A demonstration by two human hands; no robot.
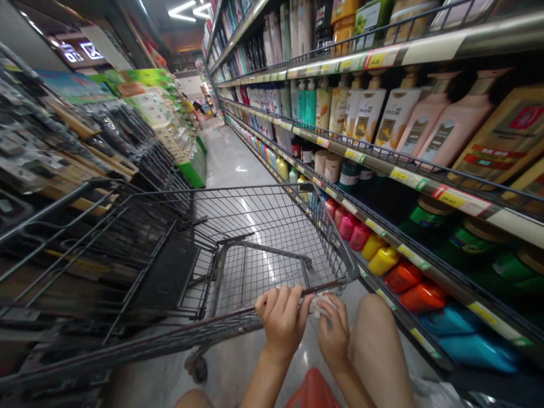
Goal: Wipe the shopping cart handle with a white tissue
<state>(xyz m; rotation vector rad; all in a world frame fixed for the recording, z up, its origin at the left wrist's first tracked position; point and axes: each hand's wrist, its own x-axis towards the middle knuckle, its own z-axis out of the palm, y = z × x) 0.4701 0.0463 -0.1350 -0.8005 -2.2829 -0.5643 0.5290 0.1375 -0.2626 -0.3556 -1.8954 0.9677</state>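
A black wire shopping cart point(255, 224) stands in front of me, its near side close to my body. My left hand point(283, 317) has its fingers curled over the cart's near rim. Close beside it on the right, my right hand point(334, 331) is bent around a crumpled whitish, partly see-through piece point(317, 306) at the same rim. I cannot tell whether this piece is tissue or thin plastic. My left thumb and index finger come near it. The fingertips of my right hand are partly hidden by it.
Shelves along the right hold pump bottles point(368, 110), jars point(348, 175) and coloured bottles point(385, 259). On the left stand dark packaged goods point(136, 127) and a green display point(191, 164). A tiled aisle point(225, 150) runs ahead; a person point(190, 107) is far down it.
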